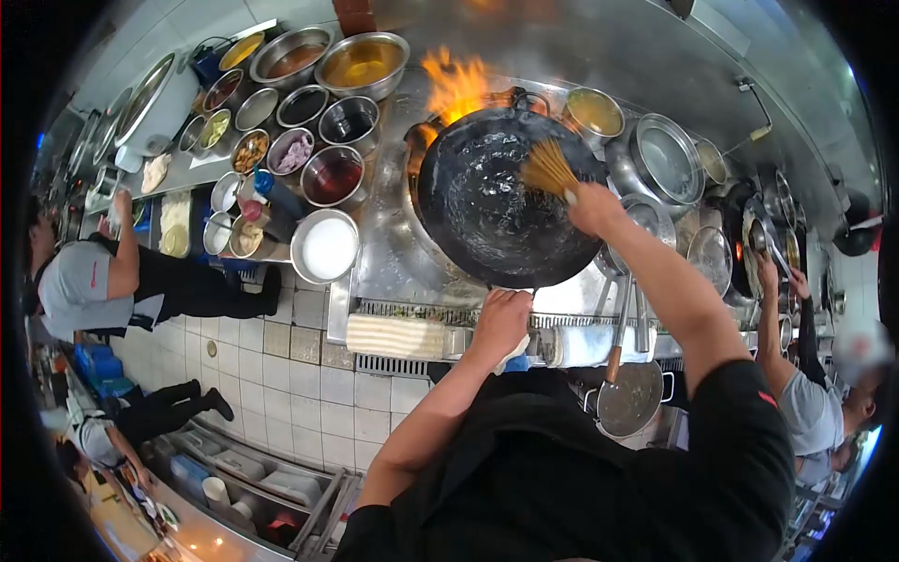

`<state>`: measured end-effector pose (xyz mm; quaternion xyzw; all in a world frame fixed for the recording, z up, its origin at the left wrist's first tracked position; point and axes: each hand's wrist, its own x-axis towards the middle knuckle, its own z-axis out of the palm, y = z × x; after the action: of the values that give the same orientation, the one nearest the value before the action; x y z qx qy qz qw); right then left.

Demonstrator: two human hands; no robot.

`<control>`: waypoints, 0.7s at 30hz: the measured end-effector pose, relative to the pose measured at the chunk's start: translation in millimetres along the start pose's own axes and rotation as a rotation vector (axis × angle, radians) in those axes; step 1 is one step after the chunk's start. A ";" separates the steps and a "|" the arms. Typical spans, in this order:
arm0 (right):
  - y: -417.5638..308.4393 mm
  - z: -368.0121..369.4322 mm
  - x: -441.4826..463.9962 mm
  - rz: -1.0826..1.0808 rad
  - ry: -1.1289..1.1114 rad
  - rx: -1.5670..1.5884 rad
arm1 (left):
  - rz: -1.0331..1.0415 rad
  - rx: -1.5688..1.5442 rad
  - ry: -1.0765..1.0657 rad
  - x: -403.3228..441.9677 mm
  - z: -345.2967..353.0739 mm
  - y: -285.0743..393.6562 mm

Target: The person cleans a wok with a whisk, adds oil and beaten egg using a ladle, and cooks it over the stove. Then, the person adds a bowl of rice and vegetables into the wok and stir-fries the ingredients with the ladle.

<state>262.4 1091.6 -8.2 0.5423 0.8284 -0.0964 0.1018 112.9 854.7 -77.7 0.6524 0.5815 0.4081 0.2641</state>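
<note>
A large black wok (468, 239) sits over the burner, with water rippling inside it. My right hand (595, 210) is closed around the butt of a bamboo wok brush (547, 169), whose bristles are over the right part of the wok. At the near rim, my left hand (504, 323) grips the wok's handle, the fingers wrapped and partly hidden. A pale cloth (512, 355) shows by the left palm. Flames (454, 89) rise behind the wok's far left side.
Bowls of sauces and ingredients, including a white-filled bowl (325, 246), stand left. A steel pot (667, 159), strainer (709, 260) and wooden-handled ladle (613, 363) are right. Folded towels (396, 336) line the front edge. Co-workers stand left (89, 281) and right (810, 403).
</note>
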 end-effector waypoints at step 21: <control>-44.2 34.8 9.2 -0.040 -0.031 0.190 | -0.039 0.042 -0.050 -0.1 -0.6 0.5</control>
<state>220.5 1072.9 -42.0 0.5314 0.8245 -0.1850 0.0606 112.7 854.5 -77.0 0.6561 0.5959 0.3741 0.2729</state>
